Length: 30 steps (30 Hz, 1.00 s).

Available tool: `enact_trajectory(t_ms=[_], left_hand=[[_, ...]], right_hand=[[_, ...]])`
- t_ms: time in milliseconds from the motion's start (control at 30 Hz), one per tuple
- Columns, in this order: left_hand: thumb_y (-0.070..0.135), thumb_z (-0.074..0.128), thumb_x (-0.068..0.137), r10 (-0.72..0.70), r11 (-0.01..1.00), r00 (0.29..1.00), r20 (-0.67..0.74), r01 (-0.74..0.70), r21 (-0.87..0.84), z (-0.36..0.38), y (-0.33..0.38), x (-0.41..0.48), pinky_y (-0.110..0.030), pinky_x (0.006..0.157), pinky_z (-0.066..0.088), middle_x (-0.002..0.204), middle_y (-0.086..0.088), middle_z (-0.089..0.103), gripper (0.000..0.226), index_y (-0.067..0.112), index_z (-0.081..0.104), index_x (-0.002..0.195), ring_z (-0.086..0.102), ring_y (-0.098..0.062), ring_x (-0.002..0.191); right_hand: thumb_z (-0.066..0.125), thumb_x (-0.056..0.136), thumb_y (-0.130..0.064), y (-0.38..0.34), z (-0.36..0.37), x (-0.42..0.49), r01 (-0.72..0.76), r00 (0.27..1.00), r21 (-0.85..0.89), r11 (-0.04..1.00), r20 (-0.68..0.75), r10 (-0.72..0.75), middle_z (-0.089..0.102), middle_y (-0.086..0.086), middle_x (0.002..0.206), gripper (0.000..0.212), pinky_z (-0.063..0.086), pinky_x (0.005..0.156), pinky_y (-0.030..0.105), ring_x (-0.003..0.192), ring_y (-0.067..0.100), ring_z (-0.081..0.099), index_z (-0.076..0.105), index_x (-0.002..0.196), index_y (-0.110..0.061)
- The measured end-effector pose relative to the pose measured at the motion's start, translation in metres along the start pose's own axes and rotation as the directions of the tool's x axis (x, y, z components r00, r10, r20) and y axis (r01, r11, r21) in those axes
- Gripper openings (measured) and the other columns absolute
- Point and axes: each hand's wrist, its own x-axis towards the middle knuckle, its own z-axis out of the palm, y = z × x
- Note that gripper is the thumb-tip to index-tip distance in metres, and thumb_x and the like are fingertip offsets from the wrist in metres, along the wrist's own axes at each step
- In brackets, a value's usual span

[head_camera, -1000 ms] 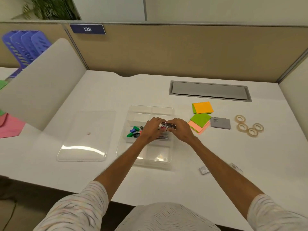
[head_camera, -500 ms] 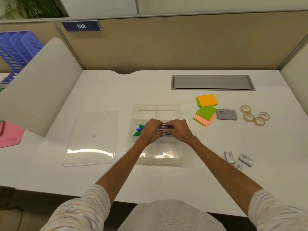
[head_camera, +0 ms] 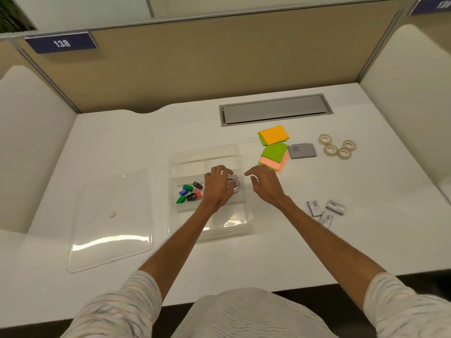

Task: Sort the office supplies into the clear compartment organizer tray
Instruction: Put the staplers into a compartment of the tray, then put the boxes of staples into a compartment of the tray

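Looking down, head view: clear organizer tray [head_camera: 210, 230] sits mid-worktop [head_camera: 268, 240]. L hand [head_camera: 217, 189] is in its middle-right compartment, fingers curled on silver staple boxes [head_camera: 233, 182]. R hand [head_camera: 264, 185] hovers just right of tray, fingers loosely apart, holding nothing. Coloured clips [head_camera: 189, 193] lie in middle-left compartment. Lid [head_camera: 109, 220] lies left; sticky notes [head_camera: 274, 147] & tape rings [head_camera: 338, 150] far right.

I saw a white counter [head_camera: 146, 132] and a clear tray [head_camera: 210, 152] and lid [head_camera: 109, 228]. The clips [head_camera: 188, 187] were green, blue, black and red; the notes [head_camera: 274, 134] orange, green and pink; the card [head_camera: 302, 151] grey; the boxes [head_camera: 233, 178] silver; the tape rolls [head_camera: 330, 150] pale tan. The sleeves [head_camera: 117, 306] were white with faint coloured streaks.
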Motion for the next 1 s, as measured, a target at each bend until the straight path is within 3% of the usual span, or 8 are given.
enact_trajectory(t_ms=[233, 467, 633, 800, 1000], left_hand=[[0.033, 0.048, 0.098, 0.136, 0.99, 0.991, 0.005, -0.136, -0.029, 0.02, 0.056, 0.013, -0.038, 0.102, 0.032, 0.129, -0.004, 0.054, 0.03, 0.016, 0.059, 0.12, 0.043, -0.023, 0.126], [0.033, 0.049, 0.098, 0.273, 0.962, 0.949, 0.158, -0.27, -0.041, 0.046, 0.11, 0.016, -0.037, 0.099, 0.036, 0.128, -0.004, 0.056, 0.032, 0.015, 0.057, 0.123, 0.046, -0.024, 0.123], [0.035, 0.053, 0.095, 0.301, 0.954, 0.915, 0.269, -0.288, -0.087, 0.063, 0.144, 0.013, -0.039, 0.1, 0.037, 0.127, -0.006, 0.055, 0.035, 0.016, 0.054, 0.124, 0.048, -0.025, 0.122], [0.039, 0.061, 0.089, 0.294, 0.954, 0.878, 0.376, -0.29, -0.069, 0.078, 0.173, 0.008, -0.041, 0.101, 0.038, 0.137, -0.008, 0.046, 0.049, 0.019, 0.048, 0.132, 0.051, -0.026, 0.122], [0.038, 0.063, 0.086, 0.297, 0.95, 0.834, 0.464, -0.308, -0.053, 0.094, 0.194, 0.002, -0.042, 0.102, 0.038, 0.139, -0.009, 0.043, 0.057, 0.026, 0.044, 0.138, 0.047, -0.027, 0.126]], right_hand=[[0.047, 0.096, -0.009, 0.049, -0.037, -0.036, -0.186, 0.981, -0.06, 0.981, -0.07, 0.182, 0.063, 0.0, 0.125, 0.028, 0.035, 0.095, 0.038, 0.122, 0.022, 0.05, 0.065, 0.116, -0.016], [0.048, 0.097, -0.011, 0.098, -0.07, -0.076, -0.414, 0.908, -0.048, 0.909, -0.093, 0.409, 0.062, -0.002, 0.127, 0.03, 0.036, 0.1, 0.04, 0.124, 0.022, 0.048, 0.062, 0.122, -0.017], [0.049, 0.094, -0.008, 0.126, -0.089, -0.103, -0.518, 0.852, -0.043, 0.854, -0.113, 0.511, 0.062, 0.0, 0.127, 0.033, 0.038, 0.1, 0.04, 0.124, 0.023, 0.048, 0.061, 0.123, -0.016], [0.053, 0.082, 0.002, 0.145, -0.1, -0.124, -0.58, 0.815, -0.04, 0.814, -0.042, 0.579, 0.053, 0.005, 0.133, 0.055, 0.036, 0.101, 0.041, 0.131, 0.025, 0.039, 0.052, 0.132, -0.02], [0.052, 0.079, 0.004, 0.158, -0.104, -0.141, -0.56, 0.824, -0.095, 0.823, 0.047, 0.565, 0.046, 0.004, 0.137, 0.068, 0.041, 0.099, 0.044, 0.134, 0.025, 0.034, 0.045, 0.138, -0.029]])
